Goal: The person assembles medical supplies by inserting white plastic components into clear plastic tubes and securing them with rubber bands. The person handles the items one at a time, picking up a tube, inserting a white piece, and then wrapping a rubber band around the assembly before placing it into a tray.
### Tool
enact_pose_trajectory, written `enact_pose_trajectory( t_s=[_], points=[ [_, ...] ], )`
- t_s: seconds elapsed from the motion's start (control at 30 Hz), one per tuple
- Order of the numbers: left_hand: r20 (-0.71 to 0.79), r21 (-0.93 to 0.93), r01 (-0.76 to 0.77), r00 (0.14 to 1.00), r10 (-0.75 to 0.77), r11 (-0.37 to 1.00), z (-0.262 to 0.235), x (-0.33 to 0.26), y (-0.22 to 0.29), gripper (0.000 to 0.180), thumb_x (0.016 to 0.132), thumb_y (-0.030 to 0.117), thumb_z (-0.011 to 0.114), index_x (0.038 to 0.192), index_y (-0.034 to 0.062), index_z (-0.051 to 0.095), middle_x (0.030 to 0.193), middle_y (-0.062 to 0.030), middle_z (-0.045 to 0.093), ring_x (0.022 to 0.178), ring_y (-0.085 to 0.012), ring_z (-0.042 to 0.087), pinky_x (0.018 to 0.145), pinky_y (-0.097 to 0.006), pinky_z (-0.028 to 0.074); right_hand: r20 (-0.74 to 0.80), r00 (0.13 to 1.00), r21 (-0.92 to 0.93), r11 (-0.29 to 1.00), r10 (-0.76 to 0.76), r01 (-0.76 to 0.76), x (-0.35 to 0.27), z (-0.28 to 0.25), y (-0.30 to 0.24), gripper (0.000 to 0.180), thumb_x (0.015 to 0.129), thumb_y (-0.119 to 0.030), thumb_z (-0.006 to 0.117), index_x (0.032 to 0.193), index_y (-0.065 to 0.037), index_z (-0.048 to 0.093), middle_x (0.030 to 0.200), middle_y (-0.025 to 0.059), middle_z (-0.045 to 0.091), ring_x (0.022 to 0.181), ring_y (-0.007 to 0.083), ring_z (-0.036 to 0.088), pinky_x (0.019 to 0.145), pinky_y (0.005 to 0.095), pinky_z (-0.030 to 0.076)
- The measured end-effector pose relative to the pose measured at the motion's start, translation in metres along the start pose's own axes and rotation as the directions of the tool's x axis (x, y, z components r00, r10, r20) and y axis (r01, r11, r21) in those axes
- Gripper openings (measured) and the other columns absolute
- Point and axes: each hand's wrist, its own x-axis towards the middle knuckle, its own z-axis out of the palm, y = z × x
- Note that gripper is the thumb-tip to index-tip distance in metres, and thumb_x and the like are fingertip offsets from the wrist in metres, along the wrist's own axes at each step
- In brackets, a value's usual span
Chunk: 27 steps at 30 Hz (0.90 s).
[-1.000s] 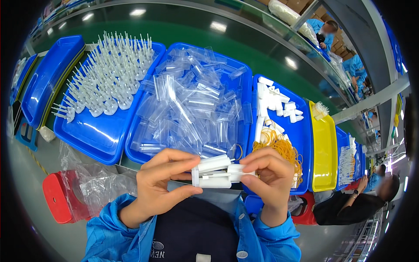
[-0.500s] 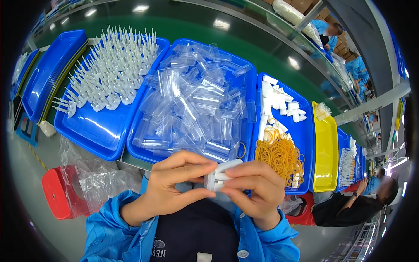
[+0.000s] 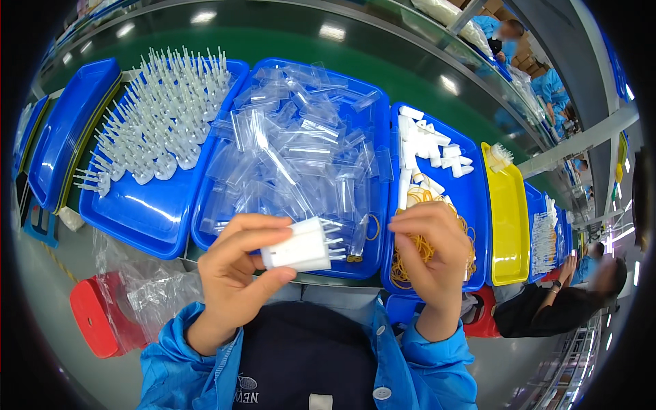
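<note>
Two hands raised; left hand [image 3: 239,270] pinches white plastic bundle [image 3: 301,244]; right hand [image 3: 430,256] curled, seemingly empty

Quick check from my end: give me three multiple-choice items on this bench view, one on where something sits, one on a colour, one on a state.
1. Where do the yellow rubber bands lie?
A. In the blue tray with the white blocks
B. In the yellow tray
C. In the red bin

2. What colour is the narrow tray to the right of the rubber bands?
A. Red
B. Yellow
C. Green

3. How is the white bundle held?
A. Pinched by both hands
B. Lying loose in a tray
C. Gripped in the left hand alone

Answers: 1 A, the bands are heaped at the near end of the blue tray that also holds the white blocks. 2 B, that tray is plain yellow. 3 C, the left fingers wrap the bundle while the right hand is apart from it, over the bands.
</note>
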Motion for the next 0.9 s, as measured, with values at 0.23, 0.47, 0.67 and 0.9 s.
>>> enact_pose_trajectory(
  t_s=[0.23, 0.47, 0.67, 0.9],
  points=[
    [0.024, -0.074, 0.024, 0.999, -0.022, 0.997, 0.000, 0.002, -0.001, 0.039, 0.077, -0.012, 0.068, 0.115, -0.0070, 0.060, 0.125, -0.0207, 0.049, 0.115, -0.0267, 0.056, 0.093, -0.037, 0.055, 0.313, 0.950, -0.217, 0.975, 0.020, 0.051, -0.003, 0.021, 0.009, 0.023, 0.066, 0.006, 0.063, 0.085, -0.006, 0.068, 0.093, 0.0093, 0.056, 0.090, 0.0285, 0.054, 0.077, 0.0379, 0.044],
    [0.028, -0.107, 0.012, 1.000, -0.009, 0.994, -0.001, 0.000, -0.001, 0.039, 0.077, -0.013, 0.068, 0.115, -0.0067, 0.060, 0.125, -0.0210, 0.049, 0.116, -0.0272, 0.055, 0.093, -0.038, 0.054, 0.384, 0.923, -0.301, 0.950, 0.034, 0.090, 0.003, 0.023, 0.002, 0.022, 0.066, -0.002, 0.071, 0.087, -0.008, 0.067, 0.091, 0.0078, 0.053, 0.092, 0.0279, 0.053, 0.080, 0.0382, 0.040],
    [0.022, -0.080, 0.004, 1.000, -0.003, 0.997, 0.000, 0.001, -0.001, 0.039, 0.077, -0.012, 0.068, 0.115, -0.0060, 0.061, 0.124, -0.0209, 0.050, 0.114, -0.0268, 0.056, 0.092, -0.038, 0.054, 0.229, 0.973, -0.235, 0.969, -0.020, 0.076, 0.007, 0.015, 0.008, 0.021, 0.069, -0.007, 0.072, 0.088, -0.006, 0.065, 0.097, 0.0080, 0.056, 0.096, 0.0297, 0.054, 0.086, 0.0372, 0.040],
    [0.015, -0.051, 0.008, 1.000, -0.008, 0.999, 0.004, 0.000, 0.002, 0.037, 0.077, -0.011, 0.069, 0.113, -0.0051, 0.061, 0.123, -0.0205, 0.050, 0.113, -0.0262, 0.056, 0.091, -0.037, 0.055, -0.003, 0.959, 0.502, 0.830, 0.283, -0.243, -0.013, 0.015, 0.006, 0.018, 0.078, 0.003, 0.069, 0.095, 0.000, 0.063, 0.100, 0.0111, 0.057, 0.084, 0.0196, 0.059, 0.073, 0.0291, 0.047]
  ],
)
